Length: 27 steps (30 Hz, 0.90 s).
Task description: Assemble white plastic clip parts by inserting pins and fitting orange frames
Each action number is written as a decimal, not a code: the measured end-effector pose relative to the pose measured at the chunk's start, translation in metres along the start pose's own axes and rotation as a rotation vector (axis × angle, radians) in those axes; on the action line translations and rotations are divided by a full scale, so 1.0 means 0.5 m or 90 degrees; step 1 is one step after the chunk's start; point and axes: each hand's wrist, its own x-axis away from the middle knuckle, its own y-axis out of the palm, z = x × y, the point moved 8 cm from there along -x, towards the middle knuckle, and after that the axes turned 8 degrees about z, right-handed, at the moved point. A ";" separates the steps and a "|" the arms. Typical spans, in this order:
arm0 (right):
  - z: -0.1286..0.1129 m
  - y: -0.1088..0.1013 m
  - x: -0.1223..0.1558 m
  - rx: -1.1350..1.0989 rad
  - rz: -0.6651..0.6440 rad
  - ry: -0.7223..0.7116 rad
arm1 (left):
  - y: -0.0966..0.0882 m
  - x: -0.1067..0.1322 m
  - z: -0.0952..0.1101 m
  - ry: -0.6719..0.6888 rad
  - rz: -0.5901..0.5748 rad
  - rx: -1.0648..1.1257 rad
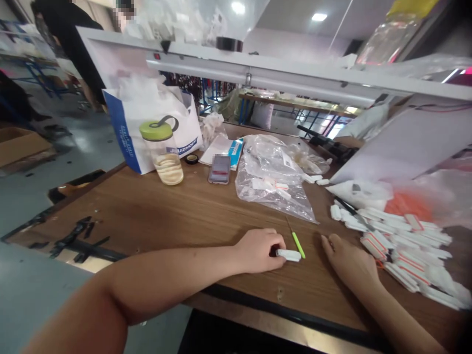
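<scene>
- Head view: from here I see the left hand (260,250) low over the table (165,216), its thumb and fingers clamped on the left end of a small white piece (290,255)
- The white piece sticks out to the right of the fingertips, lying nearly flat near the front edge; I cannot tell whether it touches the wood
- Just beside its free end I make out the tool (299,245), its bright green handle toward me and its thin shaft pointing away
- The right hand (350,260) rests palm down to the right of the tool, nothing that I can see in its grip, its fingers reaching forward, loosely bent, the tips slightly apart
- Right of that hand I have the pile (415,250) of similar pieces, some with orange lines; a slim dark implement (352,211) lies over its upper left part
- Beyond the tool I see a crumpled clear bag (273,169), with a few pale bits in or under it, I cannot tell which
- To its left I find the phone (219,171), the booklet (236,150) behind it, then the tape (191,159) and the green-lidded bottle (167,169)
- Behind the bottle stands a paper bag (188,115) stuffed with plastic
- Far left, past the table, I see a person (70,39) in black and a box (22,147)
</scene>
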 end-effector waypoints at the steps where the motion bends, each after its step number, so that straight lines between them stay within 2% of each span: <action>1: -0.003 0.000 0.001 0.010 -0.010 -0.010 | -0.001 0.000 0.001 -0.002 -0.002 0.003; 9: -0.010 -0.016 0.004 0.016 -0.014 -0.009 | -0.005 0.000 0.002 -0.011 -0.008 0.019; 20: -0.021 -0.012 0.009 -0.100 0.014 -0.050 | -0.002 0.002 -0.003 -0.021 0.005 0.042; 27: -0.014 -0.021 0.010 -0.166 0.041 -0.037 | -0.002 0.004 -0.003 -0.030 0.001 0.055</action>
